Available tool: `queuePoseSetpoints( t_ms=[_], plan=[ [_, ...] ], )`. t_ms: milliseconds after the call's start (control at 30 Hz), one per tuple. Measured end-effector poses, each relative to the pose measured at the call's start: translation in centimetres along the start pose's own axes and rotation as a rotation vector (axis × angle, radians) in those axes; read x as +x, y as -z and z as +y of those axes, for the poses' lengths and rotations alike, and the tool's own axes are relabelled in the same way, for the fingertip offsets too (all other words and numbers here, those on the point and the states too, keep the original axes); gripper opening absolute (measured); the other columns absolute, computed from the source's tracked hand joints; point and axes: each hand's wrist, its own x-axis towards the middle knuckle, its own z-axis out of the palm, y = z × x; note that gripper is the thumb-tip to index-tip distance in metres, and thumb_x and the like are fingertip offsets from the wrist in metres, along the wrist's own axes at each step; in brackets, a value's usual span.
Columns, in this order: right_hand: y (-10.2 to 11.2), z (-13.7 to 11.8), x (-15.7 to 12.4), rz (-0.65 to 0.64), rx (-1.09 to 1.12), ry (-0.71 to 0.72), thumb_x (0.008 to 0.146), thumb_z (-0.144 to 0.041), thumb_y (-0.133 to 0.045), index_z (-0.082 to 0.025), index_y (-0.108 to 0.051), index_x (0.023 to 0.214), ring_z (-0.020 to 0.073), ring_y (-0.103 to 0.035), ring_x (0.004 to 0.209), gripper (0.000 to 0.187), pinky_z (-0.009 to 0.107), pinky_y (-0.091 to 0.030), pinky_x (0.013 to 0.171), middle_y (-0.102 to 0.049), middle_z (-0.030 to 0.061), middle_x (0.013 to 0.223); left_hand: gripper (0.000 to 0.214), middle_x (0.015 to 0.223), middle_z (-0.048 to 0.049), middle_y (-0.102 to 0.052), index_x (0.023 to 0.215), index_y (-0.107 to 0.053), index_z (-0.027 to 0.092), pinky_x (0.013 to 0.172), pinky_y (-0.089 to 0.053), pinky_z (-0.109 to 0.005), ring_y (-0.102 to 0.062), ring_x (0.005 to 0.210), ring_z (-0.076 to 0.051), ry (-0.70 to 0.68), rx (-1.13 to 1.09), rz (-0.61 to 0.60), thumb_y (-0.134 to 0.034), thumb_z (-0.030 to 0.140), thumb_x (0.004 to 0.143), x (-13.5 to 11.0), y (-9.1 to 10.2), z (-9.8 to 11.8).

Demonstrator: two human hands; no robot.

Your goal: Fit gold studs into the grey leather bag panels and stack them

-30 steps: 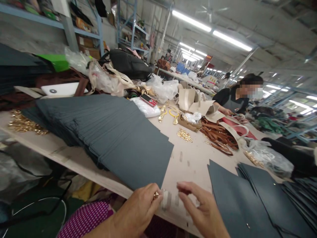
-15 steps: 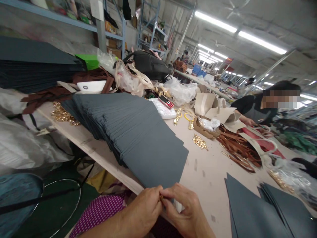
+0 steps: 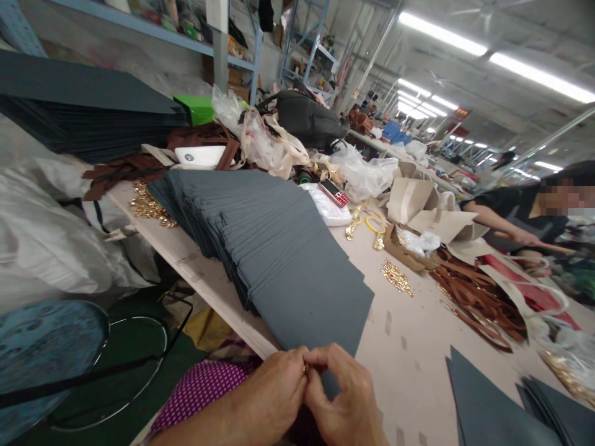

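My left hand point(image 3: 272, 396) and my right hand point(image 3: 344, 402) meet at the table's near edge, fingertips pinched together on a small gold metal piece point(image 3: 305, 370). They hover just in front of the nearest sheet of a long fanned stack of dark grey sheets point(image 3: 279, 254). More grey sheets point(image 3: 502, 412) lie at the lower right. A small pile of gold fittings point(image 3: 396, 276) sits on the pale table point(image 3: 409, 347) further out.
Gold hardware point(image 3: 149, 207) lies at the left end of the stack. Brown straps point(image 3: 478, 300), plastic bags, beige bags point(image 3: 418, 204) and a phone point(image 3: 335, 192) crowd the far side. Another person point(image 3: 525, 217) works at the right. A round stool frame point(image 3: 116, 371) stands below left.
My hands were apart a second ago, the left pinching a gold piece; they have come together on it. The view has swung left, shifting the table contents rightward.
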Motion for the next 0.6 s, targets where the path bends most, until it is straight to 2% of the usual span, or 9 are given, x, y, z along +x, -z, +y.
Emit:
queuePoseSetpoints(
  t_ms=[100, 167, 300, 367, 433, 467, 600],
  plan=[
    [-0.4, 0.3, 0.7, -0.106, 0.096, -0.122, 0.082, -0.014, -0.054, -0.021, -0.064, 0.080, 0.0135, -0.064, 0.067, 0.013, 0.021, -0.050, 0.063, -0.066, -0.0007, 0.071, 0.025, 0.094, -0.0053, -0.069, 0.096, -0.060, 0.019, 0.080, -0.045, -0.028, -0.063, 0.088, -0.019, 0.000, -0.096, 0.059, -0.036, 0.017, 0.091, -0.3, 0.7, 0.4],
    [-0.5, 1.1, 1.4, -0.127, 0.166, -0.216, 0.087, -0.021, -0.053, -0.021, -0.064, 0.082, 0.0138, -0.064, 0.070, 0.012, 0.020, -0.051, 0.065, -0.067, -0.0005, 0.074, 0.021, 0.090, -0.0032, -0.067, 0.094, -0.060, 0.020, 0.078, -0.044, -0.026, -0.061, 0.085, -0.018, 0.066, -0.126, 0.116, -0.040, 0.021, 0.090, -0.7, 0.8, 0.2],
    [-0.7, 3.9, 2.9, 0.026, 0.059, -0.215, 0.093, -0.030, -0.049, -0.020, -0.066, 0.093, 0.0165, -0.065, 0.078, 0.020, 0.025, -0.050, 0.073, -0.069, 0.0033, 0.084, 0.023, 0.063, 0.0059, -0.050, 0.103, -0.057, 0.019, 0.057, -0.036, -0.023, -0.050, 0.059, -0.013, 0.238, -0.266, 0.255, -0.049, 0.028, 0.083, -2.3, 0.1, -1.9],
    [-0.7, 5.1, 3.1, 0.023, -0.027, -0.191, 0.093, -0.030, -0.048, -0.019, -0.067, 0.092, 0.0187, -0.066, 0.081, 0.022, 0.029, -0.050, 0.077, -0.070, 0.0052, 0.086, 0.029, 0.062, 0.0075, -0.045, 0.108, -0.053, 0.019, 0.054, -0.034, -0.023, -0.045, 0.055, -0.012, 0.272, -0.341, 0.351, -0.051, 0.033, 0.082, -3.2, -0.3, -3.2],
    [-0.4, 5.7, 2.9, -0.039, -0.053, -0.210, 0.092, -0.031, -0.048, -0.019, -0.068, 0.090, 0.0205, -0.065, 0.083, 0.024, 0.033, -0.049, 0.078, -0.070, 0.0060, 0.086, 0.035, 0.066, 0.0064, -0.050, 0.112, -0.051, 0.019, 0.055, -0.036, -0.022, -0.047, 0.057, -0.012, 0.297, -0.397, 0.427, -0.054, 0.036, 0.081, -3.9, -0.7, -4.3],
    [-0.2, 5.7, 2.8, -0.096, -0.037, -0.246, 0.092, -0.031, -0.048, -0.020, -0.069, 0.089, 0.0205, -0.065, 0.082, 0.023, 0.033, -0.049, 0.077, -0.070, 0.0054, 0.085, 0.037, 0.069, 0.0052, -0.054, 0.112, -0.051, 0.020, 0.056, -0.038, -0.022, -0.049, 0.058, -0.012, 0.302, -0.442, 0.428, -0.057, 0.036, 0.080, -4.1, -0.8, -4.6],
    [0.9, 5.4, 2.3, -0.347, 0.205, -0.497, 0.085, -0.029, -0.056, -0.020, -0.069, 0.081, 0.0151, -0.062, 0.065, 0.016, 0.026, -0.048, 0.061, -0.066, 0.0001, 0.068, 0.029, 0.075, 0.0015, -0.065, 0.103, -0.058, 0.022, 0.058, -0.045, -0.024, -0.057, 0.061, -0.014, 0.290, -0.653, 0.342, -0.062, 0.039, 0.079, -4.0, -1.4, -4.3]
  ],
)
